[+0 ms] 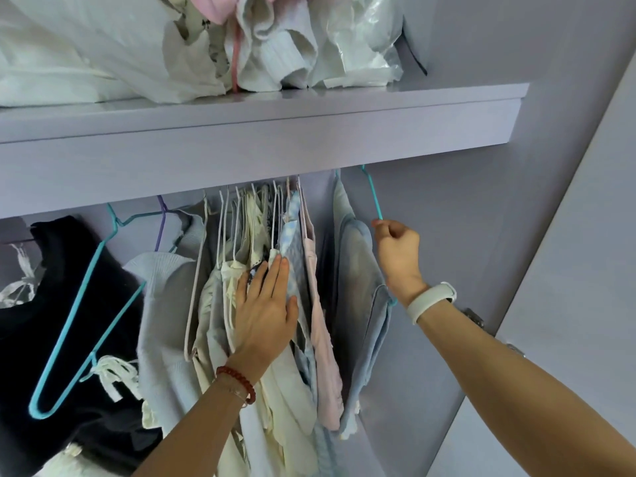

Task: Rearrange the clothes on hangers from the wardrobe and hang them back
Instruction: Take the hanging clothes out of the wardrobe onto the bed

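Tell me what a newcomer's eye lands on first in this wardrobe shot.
First, the two bare arms reaching in: the left hand presses flat against the packed bunch of pale clothes at the middle, while the right hand pinches a teal hanger at the right, beside a light blue garment. Next, the empty teal hanger lying across a black garment at the left, and the heap of white fabric and bags on the shelf above.

A lilac shelf [261, 132] crosses the view at twelve o'clock, piled with white cloth bundles [103, 46], a pink strap [235, 63] and a crinkled plastic bag [358, 39].
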Demonstrator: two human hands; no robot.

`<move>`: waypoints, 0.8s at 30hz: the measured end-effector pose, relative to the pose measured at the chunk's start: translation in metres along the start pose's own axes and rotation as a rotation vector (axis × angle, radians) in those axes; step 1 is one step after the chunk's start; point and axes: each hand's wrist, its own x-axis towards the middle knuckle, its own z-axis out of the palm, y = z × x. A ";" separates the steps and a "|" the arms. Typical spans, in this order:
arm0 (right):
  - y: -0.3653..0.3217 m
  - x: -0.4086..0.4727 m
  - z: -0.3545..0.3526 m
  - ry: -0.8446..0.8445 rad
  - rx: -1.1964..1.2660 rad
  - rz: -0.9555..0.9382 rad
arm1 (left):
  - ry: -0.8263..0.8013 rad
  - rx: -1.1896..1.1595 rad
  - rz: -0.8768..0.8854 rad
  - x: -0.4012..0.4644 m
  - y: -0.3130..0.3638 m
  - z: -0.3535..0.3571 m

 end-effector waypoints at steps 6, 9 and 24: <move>0.037 -0.025 -0.037 -0.011 -0.088 -0.034 | 0.062 -0.045 -0.080 0.002 0.012 0.004; 0.053 -0.046 -0.060 -0.001 -0.139 0.008 | 0.074 -0.064 -0.120 0.005 0.036 -0.003; 0.064 -0.273 -0.250 0.303 -0.492 0.371 | -0.271 -0.718 0.355 -0.108 0.198 -0.015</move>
